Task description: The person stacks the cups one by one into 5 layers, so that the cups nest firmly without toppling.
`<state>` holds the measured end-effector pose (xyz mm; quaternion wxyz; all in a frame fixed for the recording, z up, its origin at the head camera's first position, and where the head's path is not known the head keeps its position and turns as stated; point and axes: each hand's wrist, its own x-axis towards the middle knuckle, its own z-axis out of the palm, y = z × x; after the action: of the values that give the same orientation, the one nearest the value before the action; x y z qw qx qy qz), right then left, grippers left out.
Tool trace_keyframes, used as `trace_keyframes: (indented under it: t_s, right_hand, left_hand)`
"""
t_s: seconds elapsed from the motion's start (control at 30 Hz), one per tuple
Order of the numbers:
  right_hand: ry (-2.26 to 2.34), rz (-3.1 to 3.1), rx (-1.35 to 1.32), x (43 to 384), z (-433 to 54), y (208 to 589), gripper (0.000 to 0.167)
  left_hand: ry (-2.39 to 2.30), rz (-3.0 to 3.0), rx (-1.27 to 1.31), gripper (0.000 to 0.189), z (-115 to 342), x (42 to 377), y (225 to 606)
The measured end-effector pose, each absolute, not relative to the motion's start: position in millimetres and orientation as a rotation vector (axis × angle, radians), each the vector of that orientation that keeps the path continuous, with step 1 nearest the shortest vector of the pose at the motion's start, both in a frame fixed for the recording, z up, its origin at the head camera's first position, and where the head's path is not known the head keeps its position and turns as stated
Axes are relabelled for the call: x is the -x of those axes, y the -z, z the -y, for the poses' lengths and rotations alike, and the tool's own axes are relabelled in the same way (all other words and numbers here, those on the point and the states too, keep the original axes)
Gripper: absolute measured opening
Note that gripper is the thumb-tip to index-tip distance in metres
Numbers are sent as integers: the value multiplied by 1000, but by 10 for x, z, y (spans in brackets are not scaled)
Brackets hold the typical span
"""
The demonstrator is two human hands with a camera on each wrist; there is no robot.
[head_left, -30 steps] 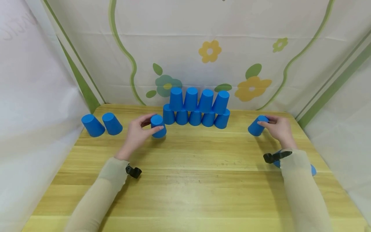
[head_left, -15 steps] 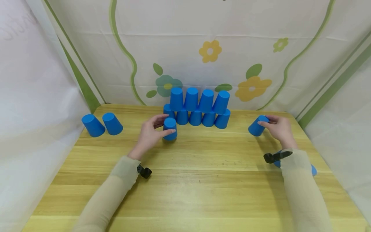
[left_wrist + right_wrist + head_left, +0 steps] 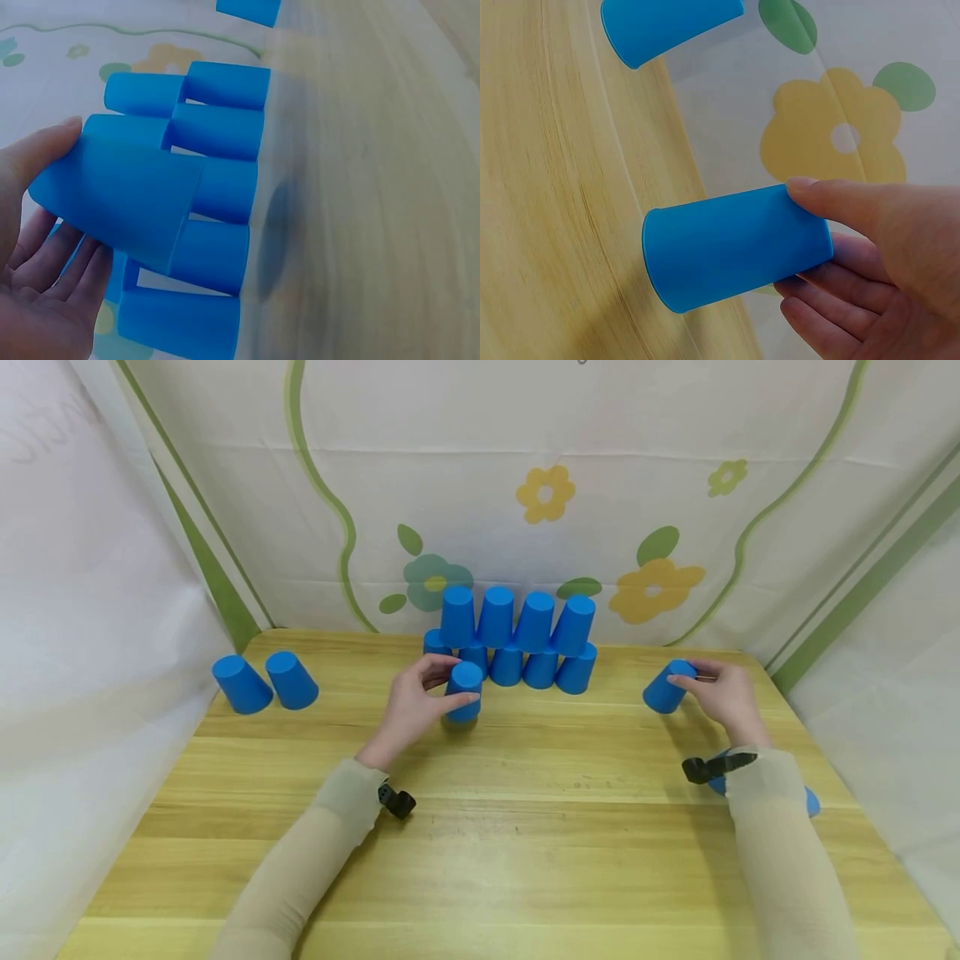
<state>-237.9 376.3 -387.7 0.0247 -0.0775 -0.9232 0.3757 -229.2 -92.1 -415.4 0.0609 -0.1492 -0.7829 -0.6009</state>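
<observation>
Fingers and thumb of my left hand [image 3: 411,700] pinch an upside-down blue cup [image 3: 465,700] in front of the stacked cups. In the left wrist view, a shadow on the table shows this cup [image 3: 120,199] raised off the wood. My right hand [image 3: 723,693] grips another upside-down blue cup [image 3: 663,690] near its narrow end, at the right of the table. Whether that cup touches the wood I cannot tell. Behind the left hand stands a two-row wall of upside-down blue cups [image 3: 534,620], several in each row; the held cup and left hand hide part of the lower row.
Two upside-down blue cups [image 3: 292,681] stand at the table's left edge. More blue shows under the right sleeve, mostly hidden, at a blue cup [image 3: 812,802]. The wooden table [image 3: 480,860] ends at a flower-printed curtain [image 3: 465,485] behind the wall of cups.
My left hand has moved to the right with its cup, from left of the stack to in front of its left part. The right hand has stayed in place with its cup.
</observation>
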Motion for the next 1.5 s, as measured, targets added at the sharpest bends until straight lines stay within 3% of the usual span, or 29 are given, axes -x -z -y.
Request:
trace_keyframes:
  t_s: [0.5, 1.03, 1.27, 1.5]
  right_hand:
    - [-1152, 2853, 233, 2375, -3757, 3881, 69]
    - [-1186, 2844, 238, 2371, -3778, 3891, 72]
    - [-1213, 2833, 253, 2382, -3804, 3915, 73]
    - [-1222, 2831, 256, 2389, -3818, 3917, 74]
  left_hand:
    - [1777, 2210, 571, 51, 862, 2365, 3770]
    - [1799, 2041, 486, 46, 706, 2561, 2769]
    - [1815, 2061, 438, 51, 689, 3059, 2917]
    - [1811, 2104, 411, 53, 686, 3223, 3033]
